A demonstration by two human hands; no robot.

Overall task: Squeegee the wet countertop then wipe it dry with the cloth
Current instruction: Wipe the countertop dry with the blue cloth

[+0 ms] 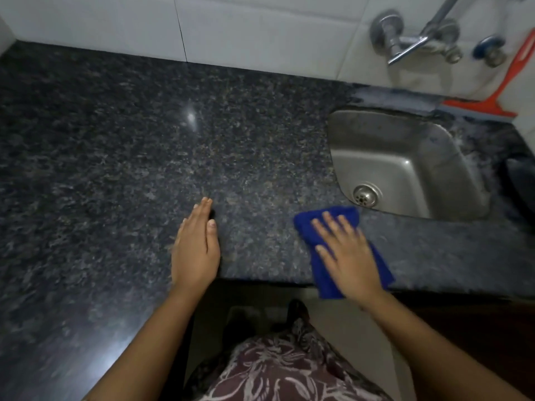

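A dark speckled granite countertop (144, 140) fills most of the view. A folded blue cloth (309, 230) lies near its front edge, just in front of the sink. My right hand (347, 250) presses flat on the cloth with fingers spread. My left hand (197, 244) rests flat on the bare counter to the left, fingers together, holding nothing. An orange squeegee (509, 82) leans against the tiled wall at the far right, behind the sink, away from both hands.
A steel sink (428, 157) with a drain is set into the counter at the right. Wall taps (411, 39) stick out above it. White tiles (246, 27) back the counter. A dark object (521, 180) sits at the right edge.
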